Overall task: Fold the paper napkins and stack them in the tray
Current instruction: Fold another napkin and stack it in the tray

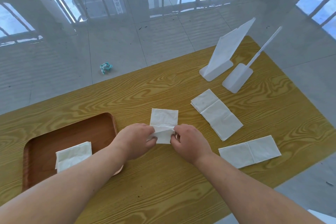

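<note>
A white paper napkin (164, 119) lies at the table's middle, its near half lifted and creased. My left hand (138, 138) pinches its near left corner and my right hand (189, 142) pinches its near right corner. A brown wooden tray (72, 132) sits at the left, and a folded napkin stack (72, 155) rests inside it, partly hidden by my left forearm. Two unfolded napkins lie to the right: a small pile (216, 113) and a single one (250, 151) nearer the table's edge.
Two white plastic stands (216, 72) (236, 78) are upright at the back right of the wooden table (163, 187), one holding a white sheet. A crumpled wrapper (106, 67) lies on the tiled floor beyond the table's far edge.
</note>
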Demonstrator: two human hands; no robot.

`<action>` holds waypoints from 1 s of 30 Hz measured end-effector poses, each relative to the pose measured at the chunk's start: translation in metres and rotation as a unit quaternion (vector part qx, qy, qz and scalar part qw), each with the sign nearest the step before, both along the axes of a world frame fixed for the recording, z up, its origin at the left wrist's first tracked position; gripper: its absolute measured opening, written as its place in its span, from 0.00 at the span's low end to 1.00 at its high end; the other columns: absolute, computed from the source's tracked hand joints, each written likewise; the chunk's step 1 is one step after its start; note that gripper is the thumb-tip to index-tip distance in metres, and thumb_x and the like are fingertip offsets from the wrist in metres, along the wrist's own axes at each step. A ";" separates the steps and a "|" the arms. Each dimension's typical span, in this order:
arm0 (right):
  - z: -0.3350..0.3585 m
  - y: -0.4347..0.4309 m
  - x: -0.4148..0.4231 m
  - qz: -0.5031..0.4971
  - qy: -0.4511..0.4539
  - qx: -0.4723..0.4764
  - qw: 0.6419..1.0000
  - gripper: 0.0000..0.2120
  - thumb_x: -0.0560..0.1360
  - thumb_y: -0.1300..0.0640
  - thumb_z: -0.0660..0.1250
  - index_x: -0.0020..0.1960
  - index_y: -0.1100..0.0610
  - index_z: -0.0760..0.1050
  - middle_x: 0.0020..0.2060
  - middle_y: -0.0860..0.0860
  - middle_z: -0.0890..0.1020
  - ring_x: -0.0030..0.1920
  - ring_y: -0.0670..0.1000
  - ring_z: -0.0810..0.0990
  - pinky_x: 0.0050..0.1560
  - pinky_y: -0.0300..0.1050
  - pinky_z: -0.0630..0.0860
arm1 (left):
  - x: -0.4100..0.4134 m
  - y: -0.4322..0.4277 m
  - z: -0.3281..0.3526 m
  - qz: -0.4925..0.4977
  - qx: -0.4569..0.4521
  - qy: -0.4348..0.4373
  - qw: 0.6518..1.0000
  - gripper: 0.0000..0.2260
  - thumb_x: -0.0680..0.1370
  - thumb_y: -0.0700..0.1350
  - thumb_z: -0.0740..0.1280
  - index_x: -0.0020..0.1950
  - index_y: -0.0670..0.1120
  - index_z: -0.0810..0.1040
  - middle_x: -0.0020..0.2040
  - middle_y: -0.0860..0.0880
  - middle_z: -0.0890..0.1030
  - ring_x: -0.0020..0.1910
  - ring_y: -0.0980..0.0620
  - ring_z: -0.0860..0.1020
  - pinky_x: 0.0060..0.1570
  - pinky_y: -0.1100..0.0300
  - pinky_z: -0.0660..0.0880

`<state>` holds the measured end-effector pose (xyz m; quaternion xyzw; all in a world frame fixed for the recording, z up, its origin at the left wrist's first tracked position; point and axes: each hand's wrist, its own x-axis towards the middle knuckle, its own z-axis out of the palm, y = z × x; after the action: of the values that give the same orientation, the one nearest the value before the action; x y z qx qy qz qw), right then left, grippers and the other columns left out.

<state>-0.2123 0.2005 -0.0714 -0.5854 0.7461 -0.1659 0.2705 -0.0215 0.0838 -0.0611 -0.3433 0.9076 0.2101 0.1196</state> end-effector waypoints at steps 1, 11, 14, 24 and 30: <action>-0.001 -0.002 -0.002 -0.017 0.002 0.007 1.000 0.12 0.79 0.50 0.62 0.38 0.51 0.70 0.34 0.45 0.74 0.37 0.48 0.73 0.34 0.44 0.70 | -0.002 0.000 0.000 0.031 0.001 0.016 0.999 0.14 0.80 0.61 0.58 0.47 0.53 0.77 0.46 0.58 0.79 0.48 0.52 0.78 0.43 0.57 0.71; -0.013 0.002 -0.010 0.067 0.073 -0.022 0.995 0.06 0.79 0.50 0.62 0.53 0.50 0.74 0.46 0.46 0.75 0.46 0.49 0.72 0.48 0.45 0.75 | -0.005 0.004 -0.017 -0.150 -0.111 -0.023 0.982 0.23 0.80 0.64 0.61 0.67 0.52 0.76 0.61 0.53 0.77 0.57 0.51 0.76 0.58 0.53 0.75; -0.015 0.001 -0.008 0.098 0.084 -0.017 0.991 0.11 0.79 0.48 0.61 0.56 0.51 0.76 0.48 0.47 0.75 0.48 0.49 0.71 0.54 0.49 0.77 | -0.008 0.007 -0.018 -0.177 -0.150 -0.004 0.973 0.13 0.80 0.57 0.66 0.56 0.50 0.82 0.52 0.50 0.82 0.48 0.49 0.80 0.47 0.52 0.78; -0.005 -0.009 -0.014 0.080 0.074 -0.001 0.994 0.08 0.76 0.51 0.63 0.52 0.51 0.79 0.47 0.48 0.76 0.52 0.51 0.72 0.55 0.48 0.74 | -0.011 -0.003 -0.002 0.031 0.002 0.078 0.996 0.09 0.76 0.60 0.63 0.50 0.58 0.76 0.45 0.61 0.78 0.48 0.57 0.76 0.43 0.61 0.67; 0.004 -0.035 -0.020 -0.067 -0.065 0.028 0.995 0.09 0.78 0.52 0.64 0.41 0.54 0.75 0.37 0.49 0.78 0.39 0.51 0.75 0.35 0.44 0.68 | -0.007 -0.016 0.003 0.148 0.039 0.090 0.984 0.34 0.69 0.73 0.66 0.70 0.59 0.66 0.59 0.62 0.73 0.57 0.59 0.73 0.49 0.59 0.71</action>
<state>-0.2326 0.1652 -0.0674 -0.5142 0.7690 -0.2003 0.3227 -0.0287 0.0674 -0.0581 -0.4487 0.8449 0.2908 0.0186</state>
